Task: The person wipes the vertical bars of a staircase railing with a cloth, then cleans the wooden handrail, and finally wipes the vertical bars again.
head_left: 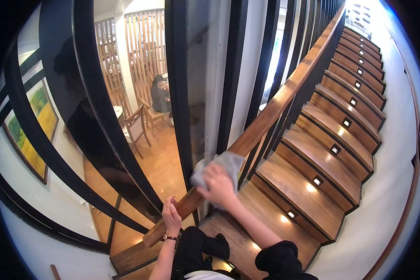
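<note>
My right hand (218, 187) presses a grey cloth (228, 164) onto the wooden handrail (266, 114), with its fingers closed over the cloth. The cloth drapes across the rail's top and hangs over both sides; the hand is slightly blurred. Lower down, near the rail's bottom end, my left hand (171, 218) holds the same rail, its fingers bent over the top. A wristwatch (169, 237) is on the left wrist. The part of the rail under the cloth is hidden.
Wooden stairs (308, 161) with small step lights climb to the right beside a white wall (396, 140). Tall dark slats (179, 84) and glass stand left of the rail. Beyond them are a seated person (161, 95), wooden chairs (136, 128) and a framed painting (32, 126).
</note>
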Demonstrator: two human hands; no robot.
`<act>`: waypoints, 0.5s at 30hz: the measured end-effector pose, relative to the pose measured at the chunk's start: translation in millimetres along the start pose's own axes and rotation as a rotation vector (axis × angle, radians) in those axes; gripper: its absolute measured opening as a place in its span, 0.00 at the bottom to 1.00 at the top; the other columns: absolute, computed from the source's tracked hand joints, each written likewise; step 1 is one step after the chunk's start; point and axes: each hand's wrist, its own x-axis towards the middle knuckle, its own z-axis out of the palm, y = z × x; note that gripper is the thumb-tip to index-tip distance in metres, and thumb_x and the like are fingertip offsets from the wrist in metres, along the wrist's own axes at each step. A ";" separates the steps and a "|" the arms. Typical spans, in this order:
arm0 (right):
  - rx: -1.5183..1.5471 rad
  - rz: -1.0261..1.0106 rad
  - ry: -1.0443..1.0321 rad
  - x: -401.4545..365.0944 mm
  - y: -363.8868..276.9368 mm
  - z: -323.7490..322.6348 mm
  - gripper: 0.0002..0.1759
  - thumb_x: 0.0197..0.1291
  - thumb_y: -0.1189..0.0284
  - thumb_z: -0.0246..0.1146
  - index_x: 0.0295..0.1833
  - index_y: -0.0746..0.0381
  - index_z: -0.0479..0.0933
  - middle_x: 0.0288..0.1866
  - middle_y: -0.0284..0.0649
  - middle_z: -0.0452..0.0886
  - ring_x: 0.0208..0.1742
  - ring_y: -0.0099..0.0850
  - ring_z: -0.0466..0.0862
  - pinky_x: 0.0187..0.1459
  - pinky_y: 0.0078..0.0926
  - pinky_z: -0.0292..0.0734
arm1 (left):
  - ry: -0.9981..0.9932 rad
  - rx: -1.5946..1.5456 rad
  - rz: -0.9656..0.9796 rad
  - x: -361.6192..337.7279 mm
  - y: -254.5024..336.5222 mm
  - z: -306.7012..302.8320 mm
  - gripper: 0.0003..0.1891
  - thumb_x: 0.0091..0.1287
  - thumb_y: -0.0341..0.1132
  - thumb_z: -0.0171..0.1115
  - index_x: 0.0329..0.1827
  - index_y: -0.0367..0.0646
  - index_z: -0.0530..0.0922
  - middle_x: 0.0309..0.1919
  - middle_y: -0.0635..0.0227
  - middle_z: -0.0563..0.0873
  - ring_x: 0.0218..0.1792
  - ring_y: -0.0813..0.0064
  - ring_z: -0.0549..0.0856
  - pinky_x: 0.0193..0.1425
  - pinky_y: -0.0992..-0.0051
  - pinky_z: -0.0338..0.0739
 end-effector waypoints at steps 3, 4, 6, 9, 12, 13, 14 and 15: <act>-0.148 0.062 0.199 21.4 18.3 -15.5 0.25 0.50 0.58 0.71 0.47 0.67 0.82 0.56 0.48 0.79 0.69 0.49 0.71 0.74 0.47 0.60 | 0.004 0.012 -0.009 -1.2 0.6 0.7 0.19 0.76 0.35 0.37 0.54 0.33 0.76 0.35 0.50 0.81 0.38 0.53 0.82 0.44 0.62 0.76; -0.169 0.069 0.155 21.3 13.2 -12.9 0.26 0.50 0.58 0.71 0.47 0.67 0.82 0.57 0.49 0.78 0.69 0.50 0.71 0.74 0.48 0.59 | 0.006 0.017 -0.005 -1.4 0.8 0.8 0.19 0.76 0.35 0.37 0.54 0.33 0.76 0.36 0.50 0.81 0.38 0.53 0.82 0.44 0.62 0.76; -0.208 0.088 0.067 14.2 -10.1 -1.9 0.27 0.50 0.57 0.70 0.48 0.68 0.81 0.57 0.51 0.78 0.70 0.51 0.70 0.75 0.49 0.58 | 0.001 0.023 -0.005 -2.1 0.7 -1.2 0.19 0.76 0.36 0.37 0.55 0.33 0.76 0.36 0.50 0.81 0.38 0.53 0.82 0.44 0.62 0.77; -0.318 -0.014 -0.036 -13.2 -46.9 50.7 0.32 0.54 0.52 0.67 0.53 0.70 0.80 0.60 0.53 0.77 0.71 0.52 0.69 0.76 0.52 0.54 | 0.002 0.017 -0.009 -2.7 1.0 -1.1 0.20 0.76 0.37 0.38 0.57 0.33 0.75 0.38 0.49 0.81 0.39 0.53 0.83 0.45 0.62 0.77; -0.290 -0.116 -0.104 -27.9 -75.7 70.1 0.29 0.58 0.53 0.64 0.53 0.69 0.80 0.56 0.52 0.79 0.68 0.51 0.71 0.75 0.51 0.57 | 0.049 0.019 0.036 0.0 3.6 -1.1 0.20 0.75 0.37 0.39 0.58 0.33 0.74 0.40 0.48 0.81 0.41 0.52 0.83 0.46 0.61 0.77; -0.169 -0.152 -0.114 -30.6 -74.4 72.5 0.29 0.57 0.54 0.65 0.52 0.69 0.80 0.56 0.52 0.79 0.67 0.51 0.71 0.74 0.50 0.59 | 0.081 0.024 0.070 0.7 5.4 -2.1 0.20 0.75 0.37 0.39 0.59 0.33 0.74 0.41 0.47 0.81 0.41 0.51 0.83 0.47 0.60 0.77; -0.049 -0.185 -0.123 -31.0 -72.6 71.1 0.28 0.57 0.54 0.65 0.52 0.69 0.80 0.55 0.52 0.79 0.67 0.50 0.72 0.73 0.49 0.61 | 0.109 0.028 0.106 2.1 8.3 -3.3 0.21 0.74 0.37 0.39 0.59 0.33 0.73 0.41 0.47 0.81 0.42 0.51 0.83 0.47 0.60 0.77; 0.071 -0.217 -0.130 -31.9 -70.3 69.4 0.28 0.56 0.55 0.66 0.51 0.68 0.81 0.55 0.52 0.79 0.66 0.50 0.73 0.72 0.48 0.63 | 0.093 0.038 0.082 2.4 10.3 -3.6 0.20 0.74 0.36 0.39 0.59 0.33 0.73 0.41 0.47 0.81 0.42 0.51 0.83 0.48 0.60 0.77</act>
